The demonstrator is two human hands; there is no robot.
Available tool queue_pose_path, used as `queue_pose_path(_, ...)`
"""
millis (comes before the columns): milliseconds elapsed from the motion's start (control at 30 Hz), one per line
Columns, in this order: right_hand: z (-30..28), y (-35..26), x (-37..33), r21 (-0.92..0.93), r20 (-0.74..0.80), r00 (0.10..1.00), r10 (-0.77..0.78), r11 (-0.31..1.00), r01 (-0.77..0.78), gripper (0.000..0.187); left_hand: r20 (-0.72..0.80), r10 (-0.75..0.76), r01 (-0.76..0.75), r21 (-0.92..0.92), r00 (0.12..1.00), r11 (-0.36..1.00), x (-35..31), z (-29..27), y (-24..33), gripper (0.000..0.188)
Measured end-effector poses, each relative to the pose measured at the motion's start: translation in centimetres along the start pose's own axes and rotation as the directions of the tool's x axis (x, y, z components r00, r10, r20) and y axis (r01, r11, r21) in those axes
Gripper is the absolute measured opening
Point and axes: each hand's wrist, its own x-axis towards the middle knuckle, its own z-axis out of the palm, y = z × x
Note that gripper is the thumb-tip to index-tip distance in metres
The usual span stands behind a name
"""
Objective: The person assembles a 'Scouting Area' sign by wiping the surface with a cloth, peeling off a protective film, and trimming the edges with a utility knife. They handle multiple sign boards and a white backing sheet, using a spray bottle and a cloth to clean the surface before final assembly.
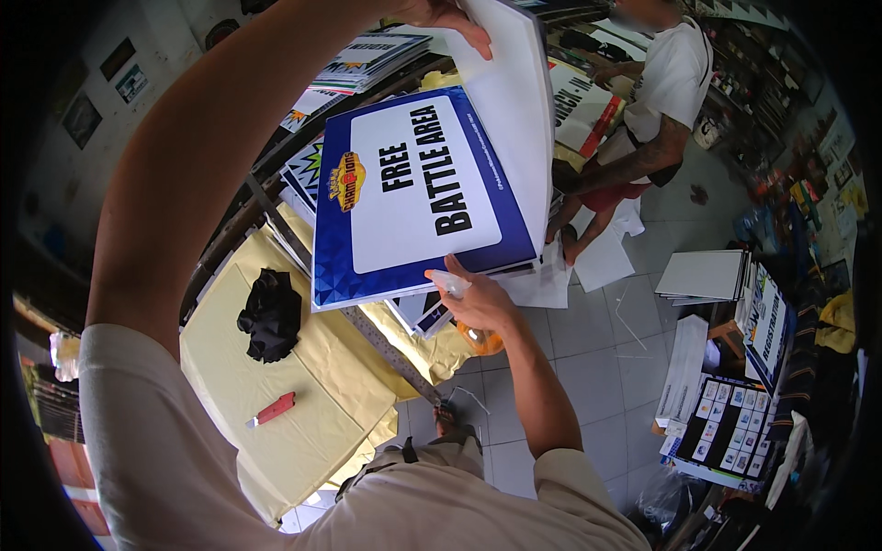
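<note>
My left hand [455,22] reaches to the far side and grips the upper edge of a white board [514,101], which stands tilted up from the stack. Beneath it lies a blue-bordered printed sign [335,262] with a white middle and large black lettering. At the sign's near right corner, my right hand [484,303] is closed round a spray bottle [481,341] with a white head, orange nozzle tip and orange liquid. The nozzle points toward the sign. Part of the bottle is hidden behind the fingers.
A table under yellow covering [322,413] holds a bunched black cloth [270,315] and a red-handled utility knife [273,410]. A metal ruler [390,354] lies by the sign stack. Another person [675,83] works at the far right. Stacked boards [703,275] stand at right.
</note>
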Motion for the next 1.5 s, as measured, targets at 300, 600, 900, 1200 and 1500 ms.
queue_pose_path(300, 0.1, 1.0, 0.4, -0.032, 0.001, 1.000, -0.003, 0.999, 0.003, 0.051, -0.047, -0.015, 0.021, 0.127, 0.999, 0.992, -0.2, 0.7, 1.7, 0.041)
queue_pose_path(600, 0.2, 1.2, 0.7, -0.089, 0.003, 0.999, -0.039, 0.995, 0.039, 0.047, -0.086, 0.098, -0.092, 0.075, 0.991, 0.993, -0.7, 1.1, 1.2, 0.037)
queue_pose_path(900, 1.2, 1.3, 1.9, -0.019, 0.029, 0.996, -0.082, 0.996, 0.082, 0.054, -0.021, -0.039, 0.041, 0.152, 0.999, 0.987, 0.6, -1.7, 3.2, 0.039)
queue_pose_path(1200, -5.9, 2.7, 1.5, -0.090, -0.034, 0.987, 0.155, 0.984, -0.157, 0.056, -0.085, 0.004, 0.007, 0.128, 0.996, 0.992, 1.7, 0.4, 0.2, 0.047)
queue_pose_path(1500, -8.8, 6.3, 4.2, -0.144, 0.071, 0.952, 0.296, 0.948, -0.284, 0.059, -0.105, 0.003, 0.012, 0.145, 0.994, 0.989, 3.7, -0.8, 0.5, 0.047)
